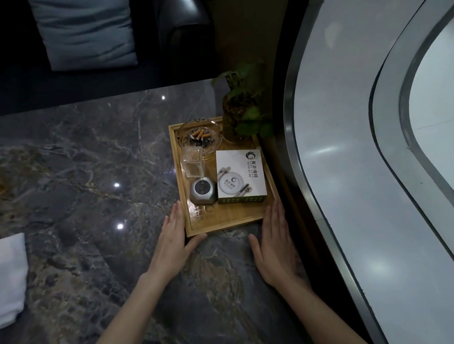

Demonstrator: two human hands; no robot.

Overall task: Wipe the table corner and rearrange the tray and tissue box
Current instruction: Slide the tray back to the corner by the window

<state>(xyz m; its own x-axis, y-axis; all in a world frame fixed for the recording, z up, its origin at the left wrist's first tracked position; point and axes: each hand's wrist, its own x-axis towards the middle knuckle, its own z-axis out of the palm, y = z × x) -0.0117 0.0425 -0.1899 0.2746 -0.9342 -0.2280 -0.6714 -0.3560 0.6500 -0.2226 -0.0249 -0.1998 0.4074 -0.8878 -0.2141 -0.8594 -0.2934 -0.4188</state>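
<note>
A wooden tray lies at the right corner of the dark marble table. In it stand a white tissue box, a glass ashtray with cigarette butts, a small clear glass holder and a grey faceted gadget. My left hand lies flat against the tray's near left corner, thumb along its front edge. My right hand rests flat at the near right corner, fingers beside the tray's right side. Neither hand is closed around anything.
A folded white cloth lies at the table's left edge. A potted green plant stands at the tray's far right corner. A dark sofa with a grey cushion sits behind the table. A curved pale wall runs along the right.
</note>
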